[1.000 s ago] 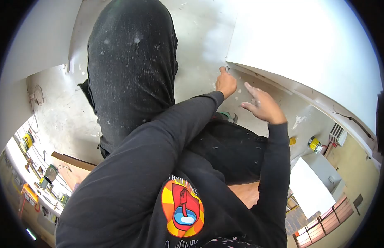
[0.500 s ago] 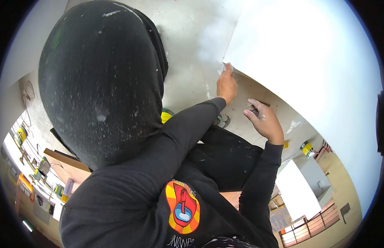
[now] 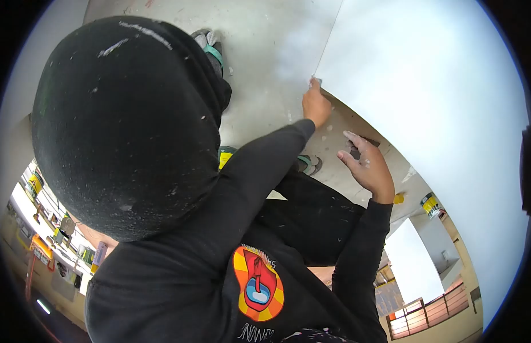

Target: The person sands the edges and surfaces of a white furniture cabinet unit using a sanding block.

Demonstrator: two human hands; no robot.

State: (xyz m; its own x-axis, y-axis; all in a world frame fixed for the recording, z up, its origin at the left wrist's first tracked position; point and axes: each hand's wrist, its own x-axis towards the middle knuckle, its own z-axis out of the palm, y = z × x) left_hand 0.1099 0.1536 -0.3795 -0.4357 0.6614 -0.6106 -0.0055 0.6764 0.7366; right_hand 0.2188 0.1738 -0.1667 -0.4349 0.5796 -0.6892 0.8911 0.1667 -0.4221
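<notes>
My left hand (image 3: 317,106) is closed at the lower corner of a large white panel (image 3: 425,86), its fingertips whitened. A small thing seems to be between those fingers, too hidden to name. Lower right, below the panel's edge, my right hand (image 3: 370,169) curves its dusty thumb and fingers around a dark object (image 3: 354,152), which is mostly hidden. This hand appears apart from the panel.
My bent knee in black cloth (image 3: 128,126) fills the left side. My feet in sandals (image 3: 211,48) rest on the grey floor (image 3: 265,63). A yellow-and-black bucket (image 3: 430,204) and a white box-like piece (image 3: 414,260) stand lower right. Tools lie on a bench (image 3: 25,200) far left.
The view has shifted, and my knee appears farther left and lower, with one foot now showing. My left hand stays at the panel corner; my right hand has barely moved.
</notes>
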